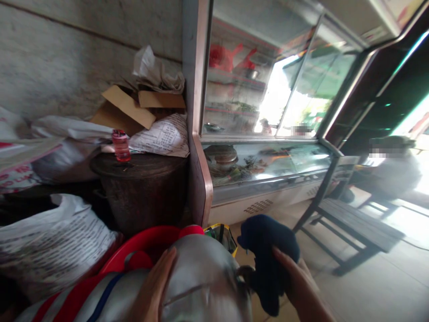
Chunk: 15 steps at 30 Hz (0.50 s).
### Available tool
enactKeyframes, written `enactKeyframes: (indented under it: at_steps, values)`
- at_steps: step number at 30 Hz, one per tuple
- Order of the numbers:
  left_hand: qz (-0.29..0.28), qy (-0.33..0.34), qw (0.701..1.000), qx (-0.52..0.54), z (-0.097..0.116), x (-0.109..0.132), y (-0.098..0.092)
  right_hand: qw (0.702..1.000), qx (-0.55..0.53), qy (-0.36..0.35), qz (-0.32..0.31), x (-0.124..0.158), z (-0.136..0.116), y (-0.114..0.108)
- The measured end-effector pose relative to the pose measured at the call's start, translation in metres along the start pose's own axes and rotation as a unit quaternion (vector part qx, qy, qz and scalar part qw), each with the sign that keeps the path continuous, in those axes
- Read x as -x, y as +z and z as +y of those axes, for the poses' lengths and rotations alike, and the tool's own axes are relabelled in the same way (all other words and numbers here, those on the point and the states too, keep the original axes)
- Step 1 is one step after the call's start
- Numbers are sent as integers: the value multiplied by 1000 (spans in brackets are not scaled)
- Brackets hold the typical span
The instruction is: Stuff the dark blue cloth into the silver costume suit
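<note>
My left hand (154,286) lies flat, fingers together, on a shiny metal pot (204,277) at the bottom middle of the head view. My right hand (298,286) grips a dark blue cloth (268,255), which hangs just right of the pot by its side handle (244,271). Behind the pot is a red plastic basin (144,243). A sleeve with red, white and blue stripes (80,299) shows at the lower left.
A glass display fridge (268,147) stands ahead, a dark barrel (140,188) with a pink bottle (121,145) to its left. Printed sacks (50,246) and cardboard (127,107) pile against the wall. A bench (355,223) and a seated person (395,165) are at right.
</note>
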<state>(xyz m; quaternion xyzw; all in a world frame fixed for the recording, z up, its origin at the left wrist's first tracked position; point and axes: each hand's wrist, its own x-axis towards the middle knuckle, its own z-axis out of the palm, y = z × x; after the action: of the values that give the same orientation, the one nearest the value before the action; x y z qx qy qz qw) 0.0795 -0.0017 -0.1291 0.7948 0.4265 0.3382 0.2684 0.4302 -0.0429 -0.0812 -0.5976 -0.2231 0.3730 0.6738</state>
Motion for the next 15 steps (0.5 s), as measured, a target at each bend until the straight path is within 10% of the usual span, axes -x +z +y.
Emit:
enactKeyframes:
  at_steps: [4, 8, 15]
  values:
    - [-17, 12, 999, 37, -9, 1, 6, 973, 145, -74, -162, -1, -24, 48]
    - [-42, 8, 999, 5, -23, 3, 14, 828, 370, -126, -402, -2, -23, 97]
    - [23, 2, 998, 67, -24, 5, 18, 689, 521, -278, -420, 27, -24, 140]
